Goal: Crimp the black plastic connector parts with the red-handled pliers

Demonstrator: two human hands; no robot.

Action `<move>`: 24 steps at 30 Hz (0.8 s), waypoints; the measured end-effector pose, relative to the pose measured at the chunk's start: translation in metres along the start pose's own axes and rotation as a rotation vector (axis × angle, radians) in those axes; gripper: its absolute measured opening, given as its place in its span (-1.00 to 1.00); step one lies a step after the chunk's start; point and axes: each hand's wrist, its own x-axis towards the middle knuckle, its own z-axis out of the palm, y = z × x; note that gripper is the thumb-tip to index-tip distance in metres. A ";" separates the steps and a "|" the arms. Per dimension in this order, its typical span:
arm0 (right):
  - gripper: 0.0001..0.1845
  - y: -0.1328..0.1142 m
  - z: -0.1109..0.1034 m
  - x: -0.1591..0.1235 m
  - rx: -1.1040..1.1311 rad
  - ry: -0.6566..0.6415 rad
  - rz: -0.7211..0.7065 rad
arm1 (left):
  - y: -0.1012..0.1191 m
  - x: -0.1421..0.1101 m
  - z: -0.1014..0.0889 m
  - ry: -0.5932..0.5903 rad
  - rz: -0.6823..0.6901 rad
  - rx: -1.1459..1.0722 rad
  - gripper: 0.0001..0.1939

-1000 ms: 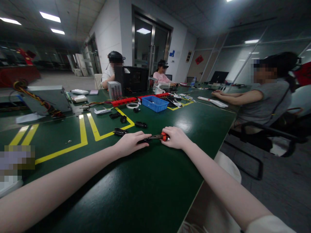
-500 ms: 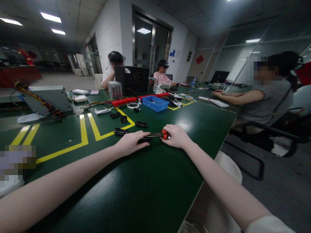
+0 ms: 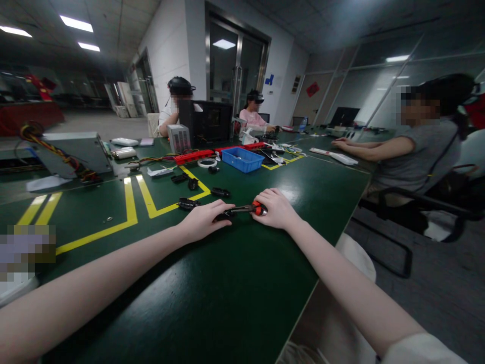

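Observation:
My right hand [image 3: 275,208] is closed around the red-and-black handles of a pair of pliers [image 3: 242,209], whose long metal jaws point left. Between the thumb and fingers of my left hand [image 3: 206,218] is a small black plastic part [image 3: 224,215], largely covered by the fingers. The jaws reach to this part; whether they grip it cannot be made out. Both hands are low over the green table [image 3: 212,293]. Just beyond my left hand lie similar black parts [image 3: 188,203] and a further black part [image 3: 220,192].
A blue bin [image 3: 242,161] stands beyond my hands, near a white ring [image 3: 207,163] and a red strip [image 3: 195,156]. Power supply [image 3: 76,151] with cables at left; black computer case [image 3: 212,124] at back. Yellow tape [image 3: 98,237] marks the table. Co-workers sit behind and right.
Both hands stay in nearly the same place, with the pliers and black part still between them. The pliers look slightly more level. The view has shifted a little.

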 end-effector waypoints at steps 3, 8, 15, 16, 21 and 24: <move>-0.81 0.001 0.001 0.000 0.003 -0.013 0.018 | 0.000 0.000 0.000 0.008 0.004 -0.007 -0.57; -0.82 0.001 0.002 -0.001 0.046 -0.006 0.027 | 0.000 0.000 0.000 0.010 -0.008 0.002 -0.56; -0.74 -0.003 -0.005 -0.001 0.067 0.035 0.012 | 0.002 0.000 -0.001 0.005 -0.007 -0.005 -0.58; -0.72 -0.004 -0.005 -0.001 0.066 0.033 0.011 | 0.002 0.000 -0.001 0.007 -0.005 -0.010 -0.57; -0.59 -0.003 -0.004 0.000 0.072 0.017 0.003 | 0.001 0.000 -0.002 0.026 -0.001 -0.029 -0.57; -0.53 -0.002 -0.003 0.000 0.082 0.015 0.002 | 0.000 0.000 -0.002 0.038 0.004 -0.044 -0.57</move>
